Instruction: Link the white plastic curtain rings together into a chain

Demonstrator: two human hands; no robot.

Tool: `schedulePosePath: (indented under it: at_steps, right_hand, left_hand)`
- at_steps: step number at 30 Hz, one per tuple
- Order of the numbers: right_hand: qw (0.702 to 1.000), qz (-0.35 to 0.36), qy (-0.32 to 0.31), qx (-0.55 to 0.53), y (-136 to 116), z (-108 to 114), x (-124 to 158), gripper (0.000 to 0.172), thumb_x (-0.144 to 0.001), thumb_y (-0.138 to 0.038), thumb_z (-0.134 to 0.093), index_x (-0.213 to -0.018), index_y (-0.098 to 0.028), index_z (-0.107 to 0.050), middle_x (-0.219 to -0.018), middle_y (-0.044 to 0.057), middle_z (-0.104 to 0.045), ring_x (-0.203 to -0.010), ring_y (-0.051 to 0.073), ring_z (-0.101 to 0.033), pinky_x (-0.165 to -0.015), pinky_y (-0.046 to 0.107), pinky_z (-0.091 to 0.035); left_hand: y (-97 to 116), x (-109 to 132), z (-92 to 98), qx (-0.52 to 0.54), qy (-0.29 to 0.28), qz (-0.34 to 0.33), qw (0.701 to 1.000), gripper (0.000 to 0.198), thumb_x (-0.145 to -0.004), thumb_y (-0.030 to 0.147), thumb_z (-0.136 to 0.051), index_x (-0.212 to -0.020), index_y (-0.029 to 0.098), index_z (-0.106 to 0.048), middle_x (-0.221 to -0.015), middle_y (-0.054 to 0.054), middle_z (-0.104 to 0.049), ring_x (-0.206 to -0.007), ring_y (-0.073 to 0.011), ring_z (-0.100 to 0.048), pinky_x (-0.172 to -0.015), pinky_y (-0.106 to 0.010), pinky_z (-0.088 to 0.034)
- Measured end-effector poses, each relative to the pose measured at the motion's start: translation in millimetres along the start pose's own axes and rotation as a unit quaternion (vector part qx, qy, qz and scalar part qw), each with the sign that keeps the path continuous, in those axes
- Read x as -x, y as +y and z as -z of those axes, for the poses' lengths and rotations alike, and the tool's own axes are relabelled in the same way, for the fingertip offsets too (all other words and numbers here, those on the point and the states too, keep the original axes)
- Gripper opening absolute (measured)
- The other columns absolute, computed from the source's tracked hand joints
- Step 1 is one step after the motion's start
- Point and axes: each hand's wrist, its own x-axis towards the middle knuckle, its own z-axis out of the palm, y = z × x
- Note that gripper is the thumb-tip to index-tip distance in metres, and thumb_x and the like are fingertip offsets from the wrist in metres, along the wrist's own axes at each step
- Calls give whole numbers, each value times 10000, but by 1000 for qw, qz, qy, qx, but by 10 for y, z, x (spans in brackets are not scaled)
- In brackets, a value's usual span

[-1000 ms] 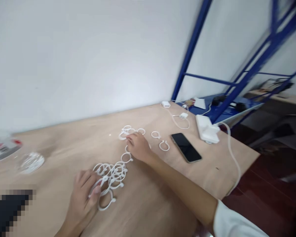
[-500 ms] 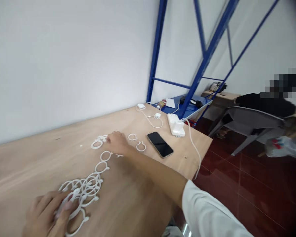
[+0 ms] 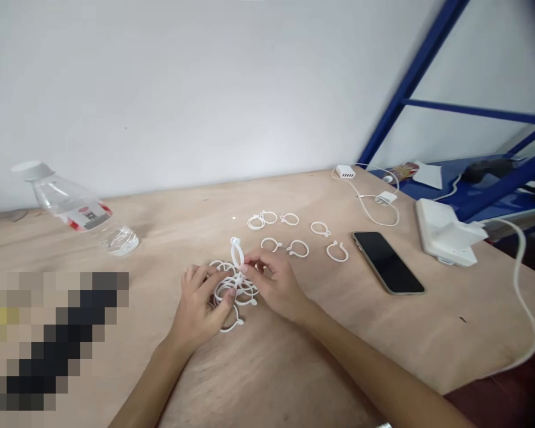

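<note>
White plastic shower curtain rings, each an open loop with knobbed ends, lie in an overlapping pile on the wooden table. My right hand pinches an upright curtain ring between thumb and fingertips, just over the pile. At the pile's left side, my left hand has its thumb and fingers curled around a curtain ring, though its fingers partly hide that ring. Beyond my hands, several loose curtain rings are spread over the tabletop, and a few overlap near the back.
A clear water bottle leans at the left. To the right lie a phone, a white power strip with its cable, and a white charger. A blue metal frame stands past the table's right end.
The view has swung left, bringing the bottle in. My right hand has come back from the far rings to the pile beside my left hand, and now holds a ring upright.
</note>
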Motion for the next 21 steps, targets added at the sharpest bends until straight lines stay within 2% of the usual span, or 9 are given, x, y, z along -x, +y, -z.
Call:
schedulePosePath:
  at_steps: [5,8,11,15,19,21]
  right_hand:
    - [980,183,-39,75,7,-126,144,121,-877,-146,-525,-882,-202,-633,-895,51,-678,-844,156,-605,-767,307,-491]
    - [972,218,-49,79,26,-155,169,153,-880,-114,-513,-916,-203,-631,-935,61,-684,-879,163,-609,-806,324,-498]
    - [981,178,-45,64,8,-168,182,156,-869,-118,-524,-916,-200,-648,-960,68,-674,-919,170,-609,-815,325,-499]
    - [996,72,-42,11,-61,-171,191,160,-835,-132,-544,-900,-190,-678,-934,61,-662,-880,164,-615,-767,295,-495]
    - [996,-18,-83,-36,-138,-154,185,200,-776,-71,-524,-801,-189,-684,-860,23,-645,-850,153,-594,-740,268,-468]
    - [993,-45,-96,-50,-170,-149,183,195,-802,-101,-510,-760,-189,-678,-846,15,-628,-848,149,-579,-719,258,-453]
  left_hand:
    - [-4,3,46,64,26,33,997,333,-920,372,-395,-1058,187,-635,-997,-76,-607,-931,-233,-508,-855,-421,-361]
    - [20,-5,51,71,20,34,997,278,-913,353,-425,-1004,190,-630,-979,-63,-624,-910,-219,-518,-842,-399,-369]
    - [44,-14,39,58,62,32,996,192,-867,330,-524,-968,187,-604,-929,-52,-630,-867,-205,-527,-811,-374,-392]
    - [54,-22,23,-2,125,15,992,212,-773,323,-649,-918,185,-580,-860,-38,-611,-813,-201,-527,-766,-362,-399]
    - [49,-24,14,-39,145,-20,988,228,-752,297,-663,-930,188,-571,-854,-39,-600,-794,-199,-526,-749,-356,-405]
    - [45,-19,5,-63,156,-30,985,240,-751,279,-663,-953,191,-567,-869,-45,-598,-798,-201,-528,-752,-358,-406]
